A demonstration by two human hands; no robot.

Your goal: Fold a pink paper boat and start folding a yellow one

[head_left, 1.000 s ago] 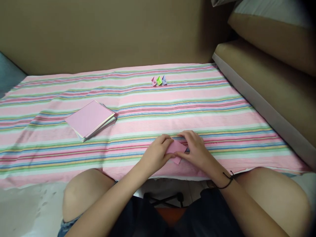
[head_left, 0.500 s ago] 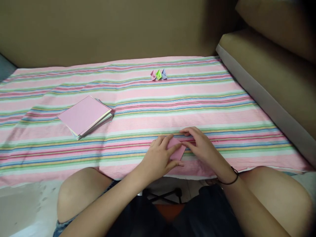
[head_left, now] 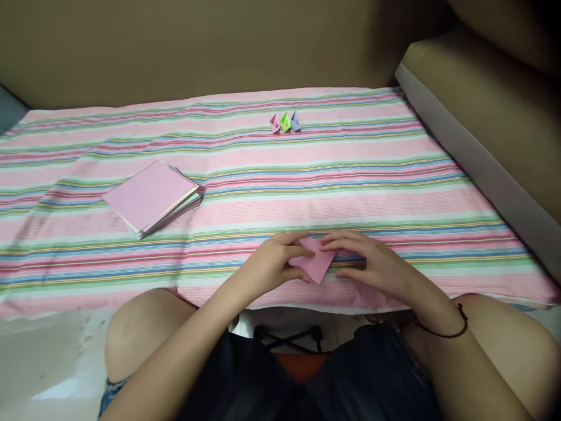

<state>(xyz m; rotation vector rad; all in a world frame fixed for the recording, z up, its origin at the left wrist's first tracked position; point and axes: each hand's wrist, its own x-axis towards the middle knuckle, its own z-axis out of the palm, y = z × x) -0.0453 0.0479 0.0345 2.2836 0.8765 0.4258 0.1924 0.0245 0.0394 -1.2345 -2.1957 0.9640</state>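
Observation:
A small folded pink paper point(head_left: 319, 266) lies on the striped cloth close to the front edge, one corner pointing toward me. My left hand point(head_left: 280, 260) grips it from the left, with fingers curved over its upper left part and the thumb by its lower edge. On the other side, my right hand point(head_left: 363, 257) has its thumb and fingers spread apart. Its fingertips reach the paper's upper right edge, while the thumb stays off to the right of it. The paper's left corner is partly hidden under my left hand.
A stack of coloured paper sheets point(head_left: 151, 196), pink on top, lies at the left. Three small folded paper pieces, pink point(head_left: 274, 124), green point(head_left: 285, 122) and blue point(head_left: 295, 121), stand in a row farther back. A brown cushion point(head_left: 491, 111) borders the cloth point(head_left: 245, 204) on the right.
My left hand's thumb and fingers have drawn back left, uncovering more of the pink paper. My right hand has opened wider, its thumb moving off the paper's edge. The view has tilted slightly.

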